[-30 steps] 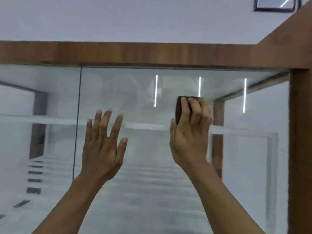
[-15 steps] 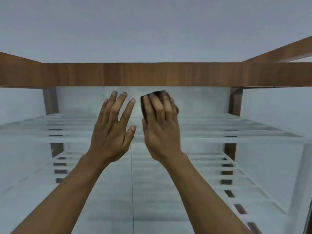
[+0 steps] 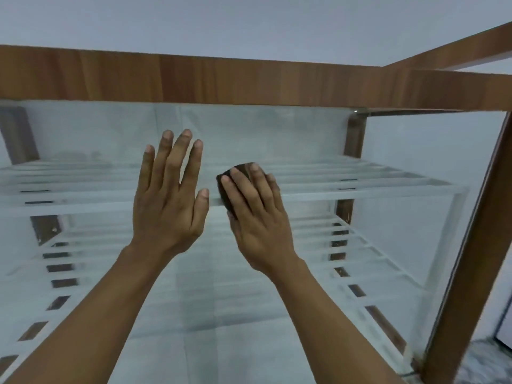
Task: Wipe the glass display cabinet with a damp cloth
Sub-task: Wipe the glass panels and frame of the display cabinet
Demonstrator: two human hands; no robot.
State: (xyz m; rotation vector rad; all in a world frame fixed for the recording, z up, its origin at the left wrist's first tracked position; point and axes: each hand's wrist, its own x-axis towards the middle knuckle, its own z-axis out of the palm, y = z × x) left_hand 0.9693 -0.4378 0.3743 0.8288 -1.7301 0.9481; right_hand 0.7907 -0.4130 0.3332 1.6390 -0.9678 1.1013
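Head view, cloth: the dark cloth (image 3: 222,193) is a small wad under the right hand (image 3: 257,217), on the front pane (image 3: 249,322) of the glass display cabinet (image 3: 277,84), level with the upper shelf edge.
Head view, right hand fingers: bent over the wad and holding it to the glass; the thumb is hidden, and only the wad's upper left edge shows past the fingertips.
Head view, left hand: the left hand (image 3: 169,200) is raised just beside the right, fingers straight and spread, holding nothing. Its palm faces the pane; whether it touches the glass I cannot tell.
Key relation: the cloth already lies beneath the right fingers, so that hand is the working one. Unwiped-looking glass stretches away on every side, the widest run being rightward toward the corner post (image 3: 462,273) and downward.
Hand axis: the right hand tilts up and to the left, so a sideways stroke would drag the wad across its short side.
In the way: to the left, the open left hand sits just beside the cloth and would block a stroke unless it shifts. Upward, the wooden top rail (image 3: 138,76) bounds the pane.
Behind the glass: slatted glass shelves (image 3: 374,187) and dark back posts (image 3: 356,137), out of reach from this side.
Judgement: wiping looks partway through; the pane appears hazy.
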